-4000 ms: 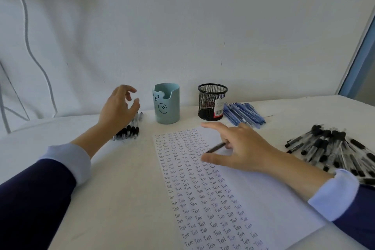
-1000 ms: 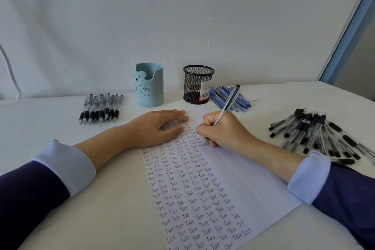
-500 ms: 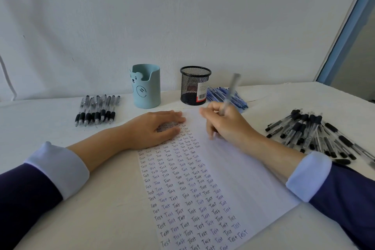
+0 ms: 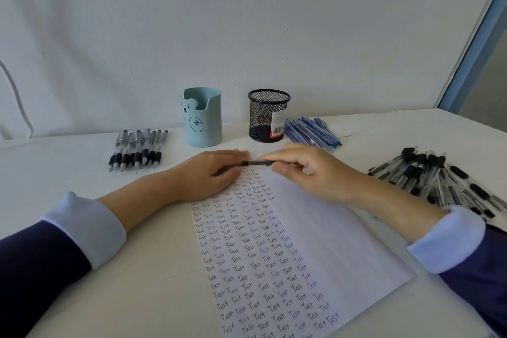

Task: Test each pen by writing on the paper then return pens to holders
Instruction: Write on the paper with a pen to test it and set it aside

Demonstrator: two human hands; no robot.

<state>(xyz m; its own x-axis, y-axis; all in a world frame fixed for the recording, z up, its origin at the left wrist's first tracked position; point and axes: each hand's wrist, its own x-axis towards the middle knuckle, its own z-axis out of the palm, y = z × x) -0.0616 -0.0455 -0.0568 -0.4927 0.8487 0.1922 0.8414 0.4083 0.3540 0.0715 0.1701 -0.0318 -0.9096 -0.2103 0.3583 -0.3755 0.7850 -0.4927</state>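
The pen [image 4: 258,163] lies almost level just above the top edge of the paper [image 4: 337,241], its long axis running left to right across the view. Its dark end points left and reaches the fingertips of the left hand [image 4: 208,175]. The other end is buried in the right hand [image 4: 310,173], whose thumb and curled fingers pinch the barrel. The left hand rests flat, palm down, on the paper's upper left corner with its fingers nearly straight; whether they grip the pen's tip cannot be told.

The paper is one white sheet, turned slightly clockwise on the table [image 4: 68,310]. Its left half is filled with rows of the small handwritten word "Test" in black and blue ink, and its right half is bare.

Two holders stand near the wall [image 4: 247,22], behind the hands. One is a smooth, pale blue plastic cup [image 4: 204,118] with a bear's face and a notched rim. The other, to its right and apart from it, is a round black wire-mesh pot [image 4: 269,115] bearing a white and red barcode label.

There are three groups of pens. A neat row [image 4: 137,151] of about nine clear pens with black rubber grips lies left of the cup, tips toward the viewer. A loose bundle of blue pens [image 4: 311,130] lies just right of the pot. A tangled heap [image 4: 439,181] of black-capped pens, too overlapped to count, lies at far right.
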